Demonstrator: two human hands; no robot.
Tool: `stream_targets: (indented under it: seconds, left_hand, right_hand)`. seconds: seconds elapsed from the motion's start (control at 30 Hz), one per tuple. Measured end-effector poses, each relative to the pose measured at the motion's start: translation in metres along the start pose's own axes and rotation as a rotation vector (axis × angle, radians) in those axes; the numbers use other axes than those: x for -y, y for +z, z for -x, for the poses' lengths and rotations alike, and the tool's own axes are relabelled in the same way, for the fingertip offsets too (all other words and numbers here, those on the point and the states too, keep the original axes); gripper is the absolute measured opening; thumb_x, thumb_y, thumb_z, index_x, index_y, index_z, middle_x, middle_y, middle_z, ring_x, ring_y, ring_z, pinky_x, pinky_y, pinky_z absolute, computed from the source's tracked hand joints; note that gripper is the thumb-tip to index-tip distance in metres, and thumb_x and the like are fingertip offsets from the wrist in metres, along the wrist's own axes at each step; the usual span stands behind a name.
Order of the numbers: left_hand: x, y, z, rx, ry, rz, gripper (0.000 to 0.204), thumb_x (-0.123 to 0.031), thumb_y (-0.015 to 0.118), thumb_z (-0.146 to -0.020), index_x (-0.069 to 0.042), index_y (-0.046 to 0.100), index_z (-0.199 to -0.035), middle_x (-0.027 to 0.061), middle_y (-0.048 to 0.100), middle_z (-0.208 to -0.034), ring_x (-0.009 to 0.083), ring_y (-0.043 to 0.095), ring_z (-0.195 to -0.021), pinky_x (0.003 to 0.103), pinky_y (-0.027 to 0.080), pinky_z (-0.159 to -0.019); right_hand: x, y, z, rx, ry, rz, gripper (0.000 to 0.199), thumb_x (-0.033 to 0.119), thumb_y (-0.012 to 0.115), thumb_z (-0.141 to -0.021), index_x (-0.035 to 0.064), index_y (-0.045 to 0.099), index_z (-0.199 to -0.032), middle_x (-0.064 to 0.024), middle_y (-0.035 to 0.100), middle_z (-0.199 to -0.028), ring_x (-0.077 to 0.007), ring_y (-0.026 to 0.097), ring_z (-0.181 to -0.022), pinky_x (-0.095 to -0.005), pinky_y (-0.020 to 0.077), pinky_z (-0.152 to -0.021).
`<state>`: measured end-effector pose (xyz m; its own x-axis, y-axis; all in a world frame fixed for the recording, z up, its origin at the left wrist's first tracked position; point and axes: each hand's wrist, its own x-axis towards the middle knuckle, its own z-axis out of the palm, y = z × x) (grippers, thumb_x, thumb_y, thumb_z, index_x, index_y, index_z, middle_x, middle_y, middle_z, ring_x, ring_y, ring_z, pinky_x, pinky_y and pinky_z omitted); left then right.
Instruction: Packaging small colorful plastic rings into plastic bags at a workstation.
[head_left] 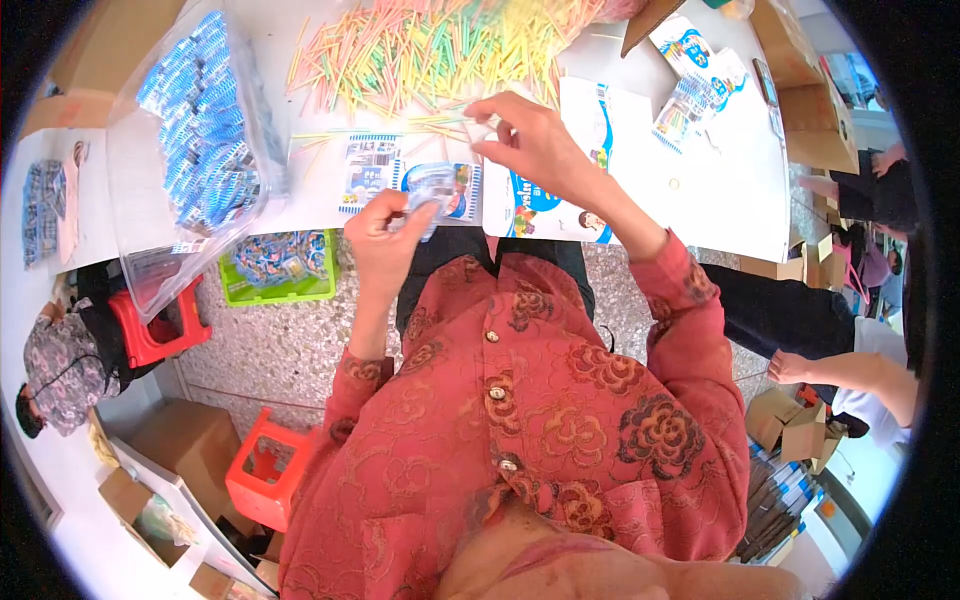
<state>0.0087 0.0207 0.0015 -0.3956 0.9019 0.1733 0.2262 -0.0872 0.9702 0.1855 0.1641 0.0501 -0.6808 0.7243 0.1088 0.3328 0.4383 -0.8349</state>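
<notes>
Between the thumb and fingers of my left hand (380, 245) is a small clear plastic packet (432, 190) with blue and white print, blurred by motion. It is over other flat printed packets (370, 165) on the table near its front edge. My right hand (540, 145) is to the right and a little farther off, its thumb and fingers curled in toward each other. A whitish patch shows between those fingertips, but I cannot make out what they hold. Close by them is a big loose heap of thin pink, yellow and green sticks (430, 65).
A clear plastic bin (125, 200) of blue packets stands left on the white table (735, 190). White printed bags (625, 110) lie to the right. Below are a green crate (285, 293), red stools (265, 470) and cardboard boxes (190, 450). Other people are at both sides.
</notes>
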Motion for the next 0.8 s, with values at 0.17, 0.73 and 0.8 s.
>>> stream_targets:
  seconds: [0.17, 0.73, 0.8]
  left_hand:
    - [0.0, -0.026, -0.002, -0.144, -0.062, 0.071, 0.024, -0.004, 0.072, -0.075, -0.005, 0.05, -0.064, -0.0084, 0.042, -0.061, 0.0004, 0.032, -0.056, 0.017, 0.025, -0.048]
    - [-0.002, -0.027, -0.006, -0.132, -0.114, 0.202, 0.013, -0.004, 0.071, -0.077, -0.003, 0.059, -0.072, -0.0073, 0.05, -0.067, 0.0001, 0.035, -0.059, 0.016, 0.028, -0.051]
    - [0.0, -0.027, -0.006, -0.127, -0.12, 0.206, 0.014, -0.005, 0.071, -0.078, -0.003, 0.058, -0.072, -0.0072, 0.049, -0.066, 0.0002, 0.035, -0.058, 0.016, 0.028, -0.05]
  right_hand:
    - [-0.037, 0.035, -0.028, 0.02, -0.139, 0.571, 0.042, 0.011, 0.067, -0.073, 0.0062, 0.054, -0.112, -0.013, 0.052, -0.11, -0.0321, 0.056, -0.099, -0.0407, 0.0497, -0.074]
    - [-0.047, 0.046, -0.058, 0.187, -0.487, 0.691, 0.008, 0.005, 0.056, -0.074, 0.0052, 0.055, -0.081, -0.0071, 0.055, -0.085, -0.0249, 0.057, -0.087, -0.0355, 0.0498, -0.071]
    - [-0.046, 0.044, -0.06, 0.173, -0.495, 0.701, 0.009, 0.004, 0.057, -0.072, 0.005, 0.056, -0.081, -0.0066, 0.055, -0.084, -0.0245, 0.057, -0.088, -0.0342, 0.05, -0.072]
